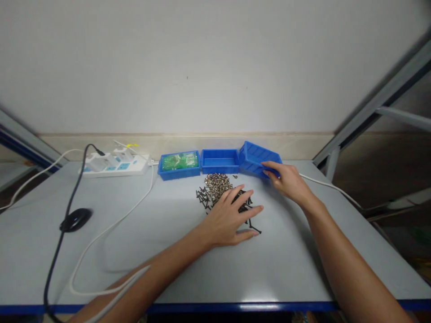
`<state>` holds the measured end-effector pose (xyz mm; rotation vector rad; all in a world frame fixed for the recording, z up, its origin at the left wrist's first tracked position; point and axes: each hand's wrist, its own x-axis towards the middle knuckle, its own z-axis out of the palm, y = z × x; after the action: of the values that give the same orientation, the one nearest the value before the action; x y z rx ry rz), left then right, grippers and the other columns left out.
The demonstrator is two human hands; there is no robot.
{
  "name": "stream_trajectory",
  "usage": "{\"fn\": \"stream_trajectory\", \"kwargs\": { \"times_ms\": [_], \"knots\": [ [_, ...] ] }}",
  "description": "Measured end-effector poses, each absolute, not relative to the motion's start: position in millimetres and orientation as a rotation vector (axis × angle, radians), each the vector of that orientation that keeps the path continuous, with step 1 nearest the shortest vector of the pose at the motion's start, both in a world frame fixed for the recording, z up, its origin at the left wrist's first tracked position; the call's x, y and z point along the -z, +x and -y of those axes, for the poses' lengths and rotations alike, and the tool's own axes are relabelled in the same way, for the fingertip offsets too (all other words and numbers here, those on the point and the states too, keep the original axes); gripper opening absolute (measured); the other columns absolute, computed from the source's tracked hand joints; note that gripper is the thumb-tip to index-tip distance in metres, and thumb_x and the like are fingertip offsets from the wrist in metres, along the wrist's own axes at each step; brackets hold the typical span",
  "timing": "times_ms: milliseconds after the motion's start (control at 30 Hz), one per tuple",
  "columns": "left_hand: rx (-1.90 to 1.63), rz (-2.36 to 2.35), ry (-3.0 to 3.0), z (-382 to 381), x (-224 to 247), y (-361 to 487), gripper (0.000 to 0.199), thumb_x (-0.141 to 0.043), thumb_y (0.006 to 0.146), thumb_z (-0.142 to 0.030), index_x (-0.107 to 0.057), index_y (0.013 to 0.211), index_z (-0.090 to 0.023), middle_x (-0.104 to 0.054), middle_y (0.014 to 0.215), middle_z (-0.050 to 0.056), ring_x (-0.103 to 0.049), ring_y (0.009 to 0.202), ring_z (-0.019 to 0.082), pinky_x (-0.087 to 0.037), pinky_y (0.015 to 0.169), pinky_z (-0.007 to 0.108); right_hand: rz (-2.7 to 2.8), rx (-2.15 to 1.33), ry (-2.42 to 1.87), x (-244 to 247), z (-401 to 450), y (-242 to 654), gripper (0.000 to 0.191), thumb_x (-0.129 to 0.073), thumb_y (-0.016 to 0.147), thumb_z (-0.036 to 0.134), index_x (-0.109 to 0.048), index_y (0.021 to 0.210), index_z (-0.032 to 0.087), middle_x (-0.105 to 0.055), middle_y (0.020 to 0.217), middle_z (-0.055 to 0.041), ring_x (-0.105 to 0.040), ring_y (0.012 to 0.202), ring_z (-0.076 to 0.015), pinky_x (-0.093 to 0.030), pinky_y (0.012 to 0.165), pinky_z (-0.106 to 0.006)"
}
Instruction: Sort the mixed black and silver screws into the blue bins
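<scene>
My left hand lies with its fingers spread over a pile of black screws and small silvery metal parts; its palm hides part of the pile. My right hand pinches the near edge of a blue bin, which is tilted at the right end of a row. Beside it stands an empty blue bin. Further left, another blue bin holds green items in clear wrapping.
A white power strip with plugs sits at the back left. A black mouse-like object lies at the left, by a dark cable. A white cable crosses the table and my left forearm.
</scene>
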<state>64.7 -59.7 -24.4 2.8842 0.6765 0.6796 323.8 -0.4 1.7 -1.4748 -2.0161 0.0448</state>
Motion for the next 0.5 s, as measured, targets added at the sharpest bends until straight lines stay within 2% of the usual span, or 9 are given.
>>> {"fn": "stream_trajectory", "kwargs": {
  "times_ms": [167,233,367,500],
  "knots": [
    [-0.605,-0.437,3.036,57.1,29.6,88.4,0.037,-0.056,0.099,-0.044,-0.065,0.132,-0.03,-0.053,0.147,0.014,-0.042,0.142,0.038,-0.039,0.111,0.056,2.0,0.026,-1.515,6.3,-3.0,328.0,0.037,-0.055,0.089,0.021,-0.074,0.12,0.017,-0.079,0.108,-0.013,-0.076,0.093,-0.0334,-0.057,0.087,-0.046],
    [-0.625,-0.362,3.076,52.6,32.8,94.3,0.028,-0.056,0.1,-0.039,-0.07,0.121,-0.027,-0.061,0.138,0.012,-0.047,0.139,0.035,-0.04,0.111,0.052,1.968,0.067,-1.519,6.5,-0.9,329.5,0.037,-0.055,0.088,0.02,-0.073,0.12,0.017,-0.079,0.109,-0.0125,-0.075,0.093,-0.0328,-0.057,0.088,-0.046],
    [-0.632,-0.283,3.159,43.1,36.0,94.4,0.021,-0.054,0.102,-0.02,-0.074,0.099,-0.017,-0.075,0.103,0.008,-0.057,0.129,0.029,-0.045,0.106,0.046,1.996,0.125,-1.586,12.9,4.1,332.9,0.039,-0.052,0.087,0.016,-0.074,0.12,0.016,-0.078,0.111,-0.0142,-0.073,0.099,-0.0332,-0.056,0.092,-0.046],
    [-0.647,-0.391,3.127,35.2,33.2,81.4,0.017,-0.056,0.097,-0.008,-0.072,0.093,-0.012,-0.076,0.098,0.008,-0.06,0.124,0.029,-0.049,0.101,0.044,2.114,0.172,-1.601,22.4,3.5,330.0,0.043,-0.046,0.09,0.012,-0.072,0.123,0.013,-0.077,0.105,-0.0165,-0.071,0.095,-0.0315,-0.054,0.09,-0.045]
  ]
}}
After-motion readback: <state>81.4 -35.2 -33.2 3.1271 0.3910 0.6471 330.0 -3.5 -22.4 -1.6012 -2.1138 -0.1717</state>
